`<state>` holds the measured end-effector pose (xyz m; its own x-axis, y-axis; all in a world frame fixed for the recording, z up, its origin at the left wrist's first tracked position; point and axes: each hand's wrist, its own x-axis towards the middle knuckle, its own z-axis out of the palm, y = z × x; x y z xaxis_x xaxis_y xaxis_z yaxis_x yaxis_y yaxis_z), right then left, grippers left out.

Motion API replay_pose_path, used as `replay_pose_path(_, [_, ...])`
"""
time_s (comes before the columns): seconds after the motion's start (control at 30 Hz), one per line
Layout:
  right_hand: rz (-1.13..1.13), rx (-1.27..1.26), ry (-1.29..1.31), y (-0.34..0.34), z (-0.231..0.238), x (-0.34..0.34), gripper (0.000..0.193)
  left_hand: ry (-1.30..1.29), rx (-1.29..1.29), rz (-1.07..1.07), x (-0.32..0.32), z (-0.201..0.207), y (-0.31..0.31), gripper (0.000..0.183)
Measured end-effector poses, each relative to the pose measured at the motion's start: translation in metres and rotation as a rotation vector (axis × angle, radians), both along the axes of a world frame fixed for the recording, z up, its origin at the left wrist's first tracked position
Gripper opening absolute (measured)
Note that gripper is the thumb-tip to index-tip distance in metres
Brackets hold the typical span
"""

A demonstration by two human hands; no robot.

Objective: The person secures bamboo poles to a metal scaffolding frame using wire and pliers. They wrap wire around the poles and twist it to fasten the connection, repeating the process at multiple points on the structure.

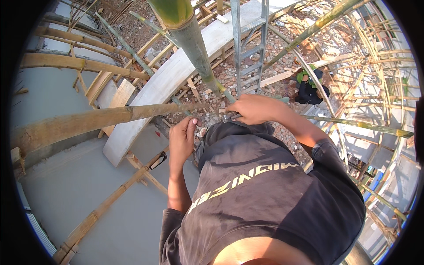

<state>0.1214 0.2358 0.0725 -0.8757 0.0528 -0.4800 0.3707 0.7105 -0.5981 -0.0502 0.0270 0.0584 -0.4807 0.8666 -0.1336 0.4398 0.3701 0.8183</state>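
My left hand (182, 137) is closed beside the near bamboo pole (110, 115), its thumb pressed on the curled fingers. What it pinches, if anything, is too small to make out. At my waist, my right hand (254, 108) has its fingers curled downward against my dark trousers (236, 130). A small grey metal piece (227, 118) shows under those fingers, but its kind is hidden. Just beyond both hands, a thick green upright bamboo pole (194, 51) comes down close to the end of the near pole.
A metal ladder (251, 55) stands beyond my right hand. A long pale concrete slab (154, 88) curves past on the left. Bamboo scaffolding (375, 99) fills the right side. Far below, a person in dark clothes (309, 92) is on the rubble ground (282, 39).
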Motion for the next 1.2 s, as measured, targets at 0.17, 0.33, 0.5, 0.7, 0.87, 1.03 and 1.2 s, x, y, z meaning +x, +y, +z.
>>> replay_pose_path(0.17, [-0.075, -0.399, -0.039, 0.015, -0.048, 0.012, 0.029, -0.054, 0.006, 0.215, -0.002, -0.021, -0.011, 0.022])
replay_pose_path(0.33, [-0.099, -0.292, 0.078, 0.012, -0.045, 0.015, 0.032, 0.156, 0.161, 0.259, 0.002, -0.03, -0.014, 0.022])
replay_pose_path(0.5, [-0.077, -0.129, 0.117, 0.02, -0.006, 0.012, 0.026, 0.331, -0.183, -0.088, -0.006, -0.034, -0.029, 0.021])
replay_pose_path(0.7, [0.034, 0.015, 0.21, 0.03, -0.02, 0.01, 0.035, 0.062, 0.104, -0.251, -0.005, -0.029, -0.047, 0.016])
replay_pose_path(0.87, [0.217, -0.133, 0.155, 0.001, 0.007, 0.015, 0.041, 0.143, -0.075, -0.148, -0.01, -0.05, -0.052, 0.016])
replay_pose_path(1.03, [-0.019, 0.016, 0.336, 0.003, -0.017, 0.011, 0.038, 0.004, -0.036, -0.334, 0.034, -0.046, -0.064, 0.014])
replay_pose_path(1.2, [0.14, 0.083, 0.155, -0.006, -0.043, 0.017, 0.023, 0.036, 0.105, -0.004, 0.004, -0.017, -0.054, 0.014])
